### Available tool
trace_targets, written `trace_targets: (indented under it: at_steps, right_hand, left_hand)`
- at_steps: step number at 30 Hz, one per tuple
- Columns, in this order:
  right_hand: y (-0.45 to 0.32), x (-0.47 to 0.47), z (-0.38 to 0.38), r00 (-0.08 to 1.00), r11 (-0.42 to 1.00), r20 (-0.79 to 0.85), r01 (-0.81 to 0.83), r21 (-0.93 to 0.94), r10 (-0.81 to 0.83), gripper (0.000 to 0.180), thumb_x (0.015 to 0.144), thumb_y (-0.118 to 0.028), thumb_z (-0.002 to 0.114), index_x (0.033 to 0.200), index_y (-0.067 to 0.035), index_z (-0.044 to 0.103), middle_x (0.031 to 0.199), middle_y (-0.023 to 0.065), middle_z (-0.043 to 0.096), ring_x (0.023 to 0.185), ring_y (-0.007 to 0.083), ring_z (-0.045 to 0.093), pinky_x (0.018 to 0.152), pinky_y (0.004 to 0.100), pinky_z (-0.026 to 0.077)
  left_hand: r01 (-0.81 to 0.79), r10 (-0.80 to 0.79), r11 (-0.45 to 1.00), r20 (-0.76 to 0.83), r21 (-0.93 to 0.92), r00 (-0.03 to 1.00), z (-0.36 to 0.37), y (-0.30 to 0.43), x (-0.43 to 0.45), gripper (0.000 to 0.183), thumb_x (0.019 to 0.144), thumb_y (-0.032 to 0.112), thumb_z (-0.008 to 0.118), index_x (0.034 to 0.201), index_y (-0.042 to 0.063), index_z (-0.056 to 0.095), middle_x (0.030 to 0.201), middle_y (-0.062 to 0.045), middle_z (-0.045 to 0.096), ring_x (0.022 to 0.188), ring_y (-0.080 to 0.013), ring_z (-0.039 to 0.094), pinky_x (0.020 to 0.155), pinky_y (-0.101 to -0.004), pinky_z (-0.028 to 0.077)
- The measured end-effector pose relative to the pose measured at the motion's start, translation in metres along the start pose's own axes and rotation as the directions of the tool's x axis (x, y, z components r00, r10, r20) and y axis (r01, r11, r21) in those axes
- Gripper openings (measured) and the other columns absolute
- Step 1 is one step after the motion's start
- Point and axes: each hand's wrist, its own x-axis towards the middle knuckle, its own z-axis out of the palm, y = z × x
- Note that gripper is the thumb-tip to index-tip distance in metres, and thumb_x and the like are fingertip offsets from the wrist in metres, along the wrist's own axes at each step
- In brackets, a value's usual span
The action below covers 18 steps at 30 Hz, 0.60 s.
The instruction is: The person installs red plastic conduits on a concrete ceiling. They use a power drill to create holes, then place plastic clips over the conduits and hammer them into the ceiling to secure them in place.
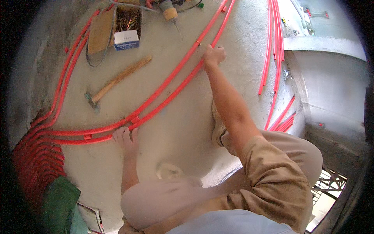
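Note:
Two long red plastic conduit pipes (172, 76) run side by side, curving over the concrete floor. My right hand (214, 55) is closed around the nearer pipe at the upper middle. My left hand (126, 139) rests with its fingers against the same pipe, beside a short red connecting piece (135, 119) lying between the two. Whether those fingers grip the pipe is not plain. Farther up, a small metal fastener (199, 43) sits at the far pipe. Beyond the pipes lies a hammer with a wooden handle (118, 77).
At the top lie an open cardboard box (126, 39) of metal fasteners and a power drill (170, 13) with its bit. Many bent red pipes (43, 155) crowd the left, near a green object (61, 196). Loose straight red pipes (267, 52) lie at the right by a wall.

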Motion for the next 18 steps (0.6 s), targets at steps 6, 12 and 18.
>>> trace_targets:
  at_steps: [6,12,18]
  right_hand:
    - [0.019,0.044,-0.007,0.931,0.965,0.364,0.102,-0.24,-0.008,0.048,0.093,-0.038,0.062,0.114,0.005,0.067,0.12,0.032,0.066,0.116,0.0459,0.063,0.099,0.0514,0.048]
    - [0.001,0.136,-0.003,0.886,0.879,0.403,0.366,-0.307,-0.228,0.051,0.094,-0.037,0.061,0.133,-0.004,0.061,0.128,0.0287,0.064,0.119,0.0459,0.061,0.103,0.0499,0.047]
    - [-0.036,0.236,0.037,0.718,0.705,0.284,0.69,-0.166,-0.636,0.037,0.092,-0.025,0.061,0.122,-0.003,0.062,0.117,0.0276,0.064,0.113,0.0468,0.061,0.098,0.0552,0.048]
  left_hand:
    - [0.037,-0.037,0.999,-0.003,-0.013,0.999,-0.002,-0.004,0.0,0.028,0.086,0.017,0.08,0.101,0.006,0.058,0.106,-0.011,0.062,0.101,-0.0347,0.058,0.089,-0.0516,0.044]
    - [0.006,-0.006,1.0,-0.035,0.017,0.999,0.005,-0.004,-0.002,0.03,0.088,0.021,0.077,0.103,0.004,0.058,0.105,-0.014,0.06,0.102,-0.0378,0.056,0.089,-0.0539,0.043]
    - [-0.016,0.018,0.998,-0.029,0.067,0.999,0.01,-0.009,-0.009,0.034,0.09,0.023,0.076,0.11,0.003,0.057,0.11,-0.015,0.059,0.102,-0.0391,0.056,0.092,-0.0565,0.043]
